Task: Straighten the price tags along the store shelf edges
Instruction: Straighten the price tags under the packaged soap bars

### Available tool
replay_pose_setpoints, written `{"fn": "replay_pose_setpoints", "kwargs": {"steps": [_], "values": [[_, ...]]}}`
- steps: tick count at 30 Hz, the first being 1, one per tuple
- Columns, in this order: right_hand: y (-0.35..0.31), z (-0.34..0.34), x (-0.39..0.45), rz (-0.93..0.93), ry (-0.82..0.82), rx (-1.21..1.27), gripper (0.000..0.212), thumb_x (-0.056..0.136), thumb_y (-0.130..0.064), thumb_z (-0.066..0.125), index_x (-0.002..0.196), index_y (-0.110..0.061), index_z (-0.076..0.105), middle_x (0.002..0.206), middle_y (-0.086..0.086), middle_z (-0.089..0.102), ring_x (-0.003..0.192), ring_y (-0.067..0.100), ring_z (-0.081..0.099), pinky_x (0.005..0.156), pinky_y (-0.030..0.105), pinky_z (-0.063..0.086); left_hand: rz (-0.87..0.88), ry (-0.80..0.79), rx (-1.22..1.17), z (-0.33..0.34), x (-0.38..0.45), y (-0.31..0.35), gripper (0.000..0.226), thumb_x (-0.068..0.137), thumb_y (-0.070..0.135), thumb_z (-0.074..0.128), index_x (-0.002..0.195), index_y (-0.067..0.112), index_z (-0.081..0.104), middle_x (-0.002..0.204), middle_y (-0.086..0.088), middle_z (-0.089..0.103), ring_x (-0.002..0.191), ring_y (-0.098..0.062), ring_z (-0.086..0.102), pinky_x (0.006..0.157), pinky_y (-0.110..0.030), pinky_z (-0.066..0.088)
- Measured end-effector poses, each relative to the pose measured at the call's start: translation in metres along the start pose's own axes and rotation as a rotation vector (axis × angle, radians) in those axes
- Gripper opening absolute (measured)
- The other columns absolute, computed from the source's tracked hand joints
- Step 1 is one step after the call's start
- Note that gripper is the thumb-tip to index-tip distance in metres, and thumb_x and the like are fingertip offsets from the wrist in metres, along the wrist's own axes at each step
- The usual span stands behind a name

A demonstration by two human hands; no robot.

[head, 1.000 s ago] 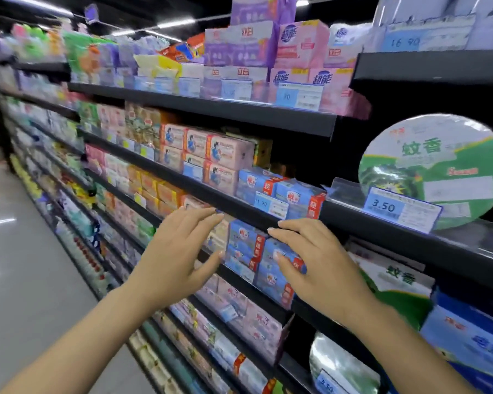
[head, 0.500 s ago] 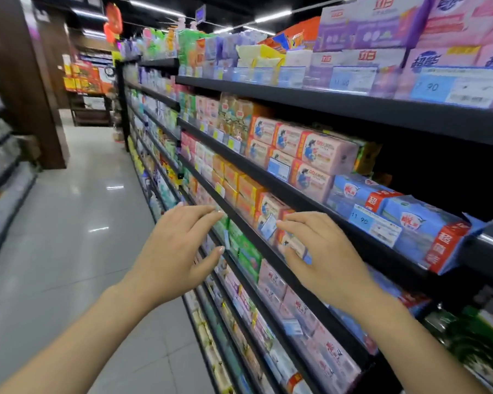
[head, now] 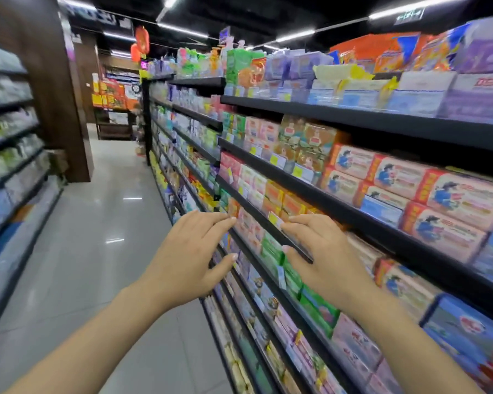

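- Head view: hands have travelled left down the aisle since a second ago; mosquito-coil display gone, orange and pink boxes point(head: 285, 204) now ahead.
- Left hand point(head: 194, 254) open, fingers straight, holding nothing, off the shelf edge point(head: 256, 216).
- Right hand point(head: 322, 254) open, fingertips point(head: 289, 221) touching yellow price tag point(head: 275, 218) on that edge.
- Judgement: next tag being addressed.
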State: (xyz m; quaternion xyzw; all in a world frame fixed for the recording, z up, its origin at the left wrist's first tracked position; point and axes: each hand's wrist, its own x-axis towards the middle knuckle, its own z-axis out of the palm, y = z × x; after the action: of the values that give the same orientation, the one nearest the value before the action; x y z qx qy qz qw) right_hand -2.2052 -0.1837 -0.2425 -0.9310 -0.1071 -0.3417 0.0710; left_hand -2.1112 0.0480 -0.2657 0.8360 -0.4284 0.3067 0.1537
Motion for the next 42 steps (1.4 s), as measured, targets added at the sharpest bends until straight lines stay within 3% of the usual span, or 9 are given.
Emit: {"fn": "replay_pose_setpoints", "kwargs": {"steps": [4, 9, 14, 18, 23, 29, 33, 42], "values": [[-0.012, 0.034, 0.037, 0.025, 0.024, 0.004, 0.034, 0.084, -0.018, 0.066, 0.118, -0.017, 0.062, 0.115, -0.003, 0.06, 0.114, 0.017, 0.05, 0.099, 0.032, 0.039, 0.004, 0.009, -0.003, 0.006, 0.01, -0.051, 0.055, 0.087, 0.045, 0.052, 0.131, 0.012, 0.053, 0.126, -0.004, 0.057, 0.117, -0.022, 0.051, 0.106, -0.037, 0.031], [-0.005, 0.076, 0.084, 0.003, 0.016, 0.005, 0.034, 0.083, -0.017, 0.067, 0.117, -0.015, 0.062, 0.113, -0.001, 0.061, 0.111, 0.02, 0.052, 0.097, 0.035, 0.041, -0.019, 0.024, -0.018, 0.023, 0.03, -0.105, 0.055, 0.087, 0.046, 0.049, 0.13, 0.012, 0.053, 0.126, -0.002, 0.056, 0.118, -0.021, 0.05, 0.108, -0.039, 0.031], [0.021, 0.123, 0.137, 0.01, 0.008, 0.007, 0.035, 0.084, -0.018, 0.065, 0.119, -0.018, 0.061, 0.112, -0.004, 0.06, 0.109, 0.016, 0.051, 0.095, 0.031, 0.041, -0.047, 0.031, -0.021, 0.053, 0.064, -0.158, 0.054, 0.088, 0.047, 0.048, 0.132, 0.015, 0.051, 0.126, 0.0, 0.056, 0.118, -0.017, 0.049, 0.109, -0.031, 0.023], [0.047, 0.162, 0.185, 0.0, 0.042, 0.037, 0.029, 0.084, -0.017, 0.066, 0.113, -0.016, 0.063, 0.109, -0.001, 0.062, 0.105, 0.018, 0.053, 0.09, 0.034, 0.044, -0.053, 0.023, -0.011, 0.081, 0.095, -0.204, 0.056, 0.089, 0.05, 0.045, 0.133, 0.015, 0.051, 0.128, 0.001, 0.055, 0.12, -0.016, 0.048, 0.11, -0.033, 0.025], [0.08, 0.211, 0.246, 0.011, 0.009, 0.056, 0.035, 0.084, -0.018, 0.066, 0.119, -0.017, 0.061, 0.116, -0.003, 0.059, 0.112, 0.014, 0.046, 0.096, 0.029, 0.035, -0.068, 0.047, 0.004, 0.112, 0.139, -0.261, 0.055, 0.089, 0.048, 0.049, 0.132, 0.015, 0.051, 0.128, 0.0, 0.055, 0.119, -0.016, 0.047, 0.105, -0.043, 0.038], [0.099, 0.267, 0.322, -0.041, 0.009, 0.063, 0.033, 0.085, -0.023, 0.064, 0.117, -0.015, 0.062, 0.113, 0.0, 0.062, 0.111, 0.015, 0.047, 0.097, 0.027, 0.035, -0.087, 0.067, 0.01, 0.141, 0.172, -0.331, 0.054, 0.087, 0.046, 0.052, 0.131, 0.015, 0.051, 0.127, 0.0, 0.056, 0.118, -0.015, 0.047, 0.102, -0.041, 0.041], [0.099, 0.307, 0.375, -0.064, 0.0, 0.065, 0.035, 0.086, -0.028, 0.057, 0.119, -0.015, 0.062, 0.114, -0.001, 0.061, 0.111, 0.017, 0.05, 0.097, 0.032, 0.039, -0.076, 0.07, 0.024, 0.157, 0.192, -0.393, 0.055, 0.088, 0.048, 0.05, 0.132, 0.015, 0.051, 0.128, 0.0, 0.056, 0.118, -0.017, 0.048, 0.102, -0.041, 0.041], [0.067, 0.404, 0.498, -0.014, 0.033, 0.014, 0.034, 0.085, -0.024, 0.062, 0.118, -0.015, 0.062, 0.113, -0.001, 0.061, 0.112, 0.015, 0.046, 0.095, 0.028, 0.037, 0.009, 0.098, 0.008, 0.175, 0.237, -0.557, 0.055, 0.088, 0.047, 0.047, 0.133, 0.014, 0.051, 0.127, -0.001, 0.055, 0.119, -0.018, 0.049, 0.108, -0.042, 0.034]]}}
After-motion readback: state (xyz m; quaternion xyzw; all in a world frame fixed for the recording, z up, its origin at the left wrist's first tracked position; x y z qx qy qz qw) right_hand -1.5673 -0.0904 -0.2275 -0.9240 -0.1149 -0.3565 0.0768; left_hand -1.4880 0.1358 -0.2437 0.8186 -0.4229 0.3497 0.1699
